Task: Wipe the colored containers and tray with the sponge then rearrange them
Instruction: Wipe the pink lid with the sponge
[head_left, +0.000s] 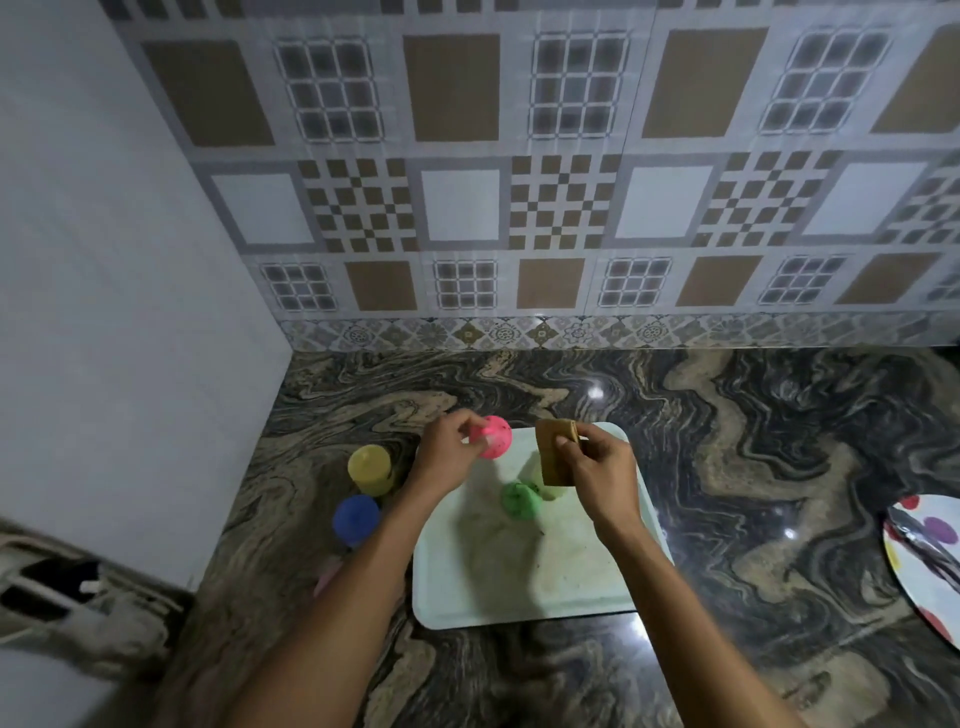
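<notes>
My left hand (448, 451) holds a pink container (494, 437) lifted above the far left corner of the pale tray (519, 597). My right hand (597, 467) grips a brown sponge (555, 452), held upright just right of the pink container and apart from it. On the tray stand a green container (521, 500) and a pale green one (551, 488), partly hidden behind the sponge. A yellow container (370, 468) and a blue one (356, 519) stand on the counter left of the tray. A light pink one (327, 576) peeks out beside my left forearm.
The marbled dark counter (753, 467) runs to a tiled back wall. A white wall closes the left side. A plate with coloured dots (924, 561) sits at the right edge. A worn grey object (62, 597) lies at the lower left.
</notes>
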